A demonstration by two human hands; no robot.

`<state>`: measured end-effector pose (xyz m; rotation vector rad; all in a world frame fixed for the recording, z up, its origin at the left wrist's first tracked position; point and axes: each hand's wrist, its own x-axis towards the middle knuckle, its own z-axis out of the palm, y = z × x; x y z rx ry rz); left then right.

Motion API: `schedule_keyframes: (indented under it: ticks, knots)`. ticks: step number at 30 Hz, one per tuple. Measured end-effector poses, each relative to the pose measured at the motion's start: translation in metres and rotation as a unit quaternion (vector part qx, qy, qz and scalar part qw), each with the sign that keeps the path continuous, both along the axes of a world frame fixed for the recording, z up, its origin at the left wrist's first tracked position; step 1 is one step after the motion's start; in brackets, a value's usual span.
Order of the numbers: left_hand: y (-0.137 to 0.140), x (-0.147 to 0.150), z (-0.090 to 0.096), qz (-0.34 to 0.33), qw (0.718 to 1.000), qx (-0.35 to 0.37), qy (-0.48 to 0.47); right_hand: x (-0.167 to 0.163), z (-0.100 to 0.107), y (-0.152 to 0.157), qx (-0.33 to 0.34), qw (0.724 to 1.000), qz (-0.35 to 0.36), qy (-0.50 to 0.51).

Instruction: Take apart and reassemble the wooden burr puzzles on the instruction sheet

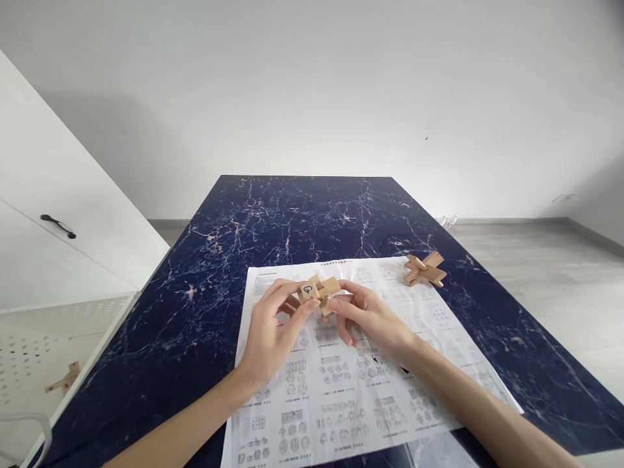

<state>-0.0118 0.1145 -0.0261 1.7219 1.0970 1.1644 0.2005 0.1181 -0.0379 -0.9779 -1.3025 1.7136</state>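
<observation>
Between my two hands, above the printed sheet (341,374), is a light wooden interlocking puzzle (330,286) made of notched bars. One bar end facing me carries a dark handwritten mark that looks like a 6 or G. My left hand (273,318) pinches that marked end between thumb and fingers. From the other side my right hand (365,315) grips the puzzle with thumb and forefinger, its other fingers curled below. Parts of the bars are hidden behind the fingertips. A second wooden puzzle (425,269), cross-shaped, rests at the sheet's upper right corner.
The sheet shows rows of small diagrams and lies on a dark blue marbled table (292,214). Left of the table stands a white cabinet (73,175) with a black handle; below it, another wooden piece (65,379) lies on a perforated surface. A pale wall rises behind.
</observation>
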Motion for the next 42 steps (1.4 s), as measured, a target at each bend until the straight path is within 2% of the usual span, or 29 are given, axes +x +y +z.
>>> schedule_keyframes:
  ticks: [8,16,23,29,42]
  knots:
    - [-0.0010,0.0009,0.0015,0.027,0.999,-0.041,-0.024,-0.0020,0.0032,-0.0004,-0.008,1.000,-0.017,-0.011]
    - [-0.0009,0.0005,-0.0015,0.019,1.000,-0.007,-0.022,-0.0020,0.0002,-0.0019,0.006,0.999,-0.035,-0.015]
    - [-0.0011,0.0013,0.0019,0.045,0.995,-0.073,-0.049,-0.0042,0.0005,-0.0023,0.038,0.996,-0.073,-0.037]
    - [-0.0010,0.0014,-0.0017,0.035,0.999,-0.020,-0.037,-0.0035,-0.0018,-0.0013,0.039,0.994,-0.088,-0.045]
    - [-0.0030,0.0000,-0.0039,0.034,0.999,0.010,-0.020,-0.0037,-0.0013,-0.0022,0.043,0.995,-0.083,-0.031]
